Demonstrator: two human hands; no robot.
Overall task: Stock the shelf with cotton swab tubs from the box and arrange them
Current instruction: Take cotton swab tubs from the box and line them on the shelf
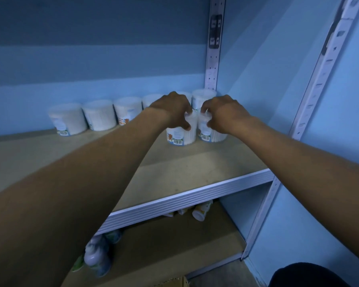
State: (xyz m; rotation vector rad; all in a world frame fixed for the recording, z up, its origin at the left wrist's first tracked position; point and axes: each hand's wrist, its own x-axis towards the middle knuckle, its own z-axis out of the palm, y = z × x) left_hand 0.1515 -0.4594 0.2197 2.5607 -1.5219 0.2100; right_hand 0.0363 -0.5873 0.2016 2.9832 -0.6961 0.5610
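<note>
Both arms reach forward over the shelf [174, 168], a flat beige board with a ribbed white front edge. The left hand [172, 108] is closed from above on a cotton swab tub [181, 134]; its fingers curl over the lid and the thumb presses on the side. The right hand [222, 112] grips a second tub [210, 133] in the same way, fingers bent over the top. These two tubs stand upright on the shelf, side by side and touching or almost touching, with the barcode labels turned to the front.

Behind them, along the blue back wall, a row of tubs [100, 114] stands upright, close one to another. The last tub of the row [202, 98] is in the right corner, just beside the white perforated post [212, 59]. The hands hide part of this row.

On the lower shelf [174, 241] some bottles [97, 257] are visible at the left, and a few small containers [201, 210] lie further back; they are too blurred to tell more. A cardboard edge [174, 283] shows at the bottom.
</note>
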